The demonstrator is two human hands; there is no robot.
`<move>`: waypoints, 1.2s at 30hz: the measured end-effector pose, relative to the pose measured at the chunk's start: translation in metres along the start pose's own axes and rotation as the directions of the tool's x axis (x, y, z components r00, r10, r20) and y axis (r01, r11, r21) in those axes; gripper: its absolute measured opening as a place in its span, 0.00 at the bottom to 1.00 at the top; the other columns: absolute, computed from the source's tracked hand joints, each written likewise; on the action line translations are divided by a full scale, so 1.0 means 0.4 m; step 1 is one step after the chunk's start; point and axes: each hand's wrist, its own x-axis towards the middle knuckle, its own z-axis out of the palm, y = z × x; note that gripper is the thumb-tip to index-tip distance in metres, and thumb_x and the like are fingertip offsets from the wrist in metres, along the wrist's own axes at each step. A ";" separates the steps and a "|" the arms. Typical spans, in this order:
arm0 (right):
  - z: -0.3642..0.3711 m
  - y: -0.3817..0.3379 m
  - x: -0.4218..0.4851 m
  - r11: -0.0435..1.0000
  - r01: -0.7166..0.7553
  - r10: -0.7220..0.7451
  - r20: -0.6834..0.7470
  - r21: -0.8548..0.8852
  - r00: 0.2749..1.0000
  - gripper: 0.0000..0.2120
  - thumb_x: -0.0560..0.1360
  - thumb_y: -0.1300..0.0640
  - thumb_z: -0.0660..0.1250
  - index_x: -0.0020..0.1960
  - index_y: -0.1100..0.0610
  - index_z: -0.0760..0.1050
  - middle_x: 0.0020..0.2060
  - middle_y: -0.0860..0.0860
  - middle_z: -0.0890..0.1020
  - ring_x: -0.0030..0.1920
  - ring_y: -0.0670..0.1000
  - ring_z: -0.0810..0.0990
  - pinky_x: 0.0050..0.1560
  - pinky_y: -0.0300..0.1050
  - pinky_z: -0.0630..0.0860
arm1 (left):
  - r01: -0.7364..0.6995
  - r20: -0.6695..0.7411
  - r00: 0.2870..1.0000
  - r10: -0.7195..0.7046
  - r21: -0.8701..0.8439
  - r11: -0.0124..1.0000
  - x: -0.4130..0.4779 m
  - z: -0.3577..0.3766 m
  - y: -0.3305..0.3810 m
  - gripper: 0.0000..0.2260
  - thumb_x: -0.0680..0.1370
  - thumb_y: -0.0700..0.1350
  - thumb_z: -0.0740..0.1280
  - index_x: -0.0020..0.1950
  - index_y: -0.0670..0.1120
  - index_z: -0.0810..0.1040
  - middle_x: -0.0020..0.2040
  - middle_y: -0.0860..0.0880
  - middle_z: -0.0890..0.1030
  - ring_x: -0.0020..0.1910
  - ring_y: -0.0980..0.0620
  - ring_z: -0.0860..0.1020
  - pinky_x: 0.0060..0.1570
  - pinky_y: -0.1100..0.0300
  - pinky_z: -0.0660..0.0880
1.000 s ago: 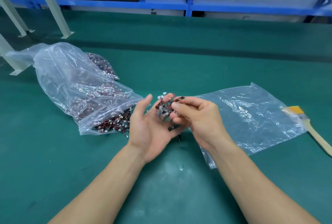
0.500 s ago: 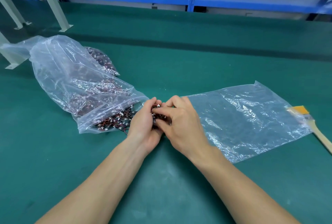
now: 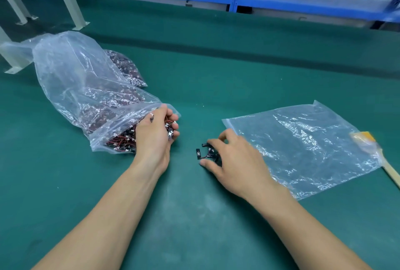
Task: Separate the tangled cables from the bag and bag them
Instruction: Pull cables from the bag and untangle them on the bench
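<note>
Half a second before, both my hands had been picking at one knot together in the middle of the tabletop [image 3: 194, 215]; now they had parted. My left hand [image 3: 154, 137] had gone to the mouth of the full bag [image 3: 71, 88], its fingers curled round a clump [image 3: 171, 127] of red and black cables. My right hand [image 3: 233, 161] arched over the loose cables [image 3: 206, 150] lying on the tabletop just beside the mouth of the empty bag [image 3: 303, 146]. Thumb and fingertips bracketed them, but I could not tell whether they already gripped. I judged a few cables had come free and only needed sliding into that flat bag, whose mouth lay closed and would need lifting. A small bag [image 3: 127, 68] of cables lay behind the full one, and a brush [image 3: 387, 166] sat at the right edge, clear of my reach.
</note>
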 end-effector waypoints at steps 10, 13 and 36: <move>0.038 -0.126 0.003 0.951 0.301 -0.302 0.015 0.068 0.953 0.13 0.84 0.53 0.59 0.60 0.57 0.78 0.53 0.55 0.74 0.53 0.59 0.74 0.48 0.55 0.74 | 0.093 0.132 0.988 -0.085 -0.054 0.994 0.006 -0.002 0.016 0.11 0.83 0.46 0.63 0.40 0.47 0.74 0.32 0.50 0.76 0.28 0.55 0.71 0.25 0.66 0.68; 0.050 -0.148 -0.013 0.916 0.381 -0.386 0.022 0.127 0.922 0.14 0.84 0.52 0.59 0.61 0.57 0.79 0.53 0.55 0.75 0.54 0.59 0.73 0.50 0.55 0.75 | 0.091 0.157 0.984 -0.084 -0.036 0.995 0.011 -0.007 0.019 0.12 0.83 0.47 0.63 0.40 0.46 0.74 0.32 0.50 0.76 0.28 0.55 0.71 0.25 0.66 0.68; 0.004 -0.011 0.011 0.611 0.048 0.076 -0.120 0.790 0.990 0.14 0.70 0.71 0.75 0.45 0.53 0.85 0.41 0.46 0.85 0.39 0.41 0.84 0.43 0.31 0.78 | 0.068 0.184 0.981 -0.066 -0.006 0.998 0.014 0.002 0.005 0.12 0.83 0.48 0.64 0.40 0.46 0.75 0.32 0.50 0.77 0.27 0.55 0.72 0.25 0.66 0.69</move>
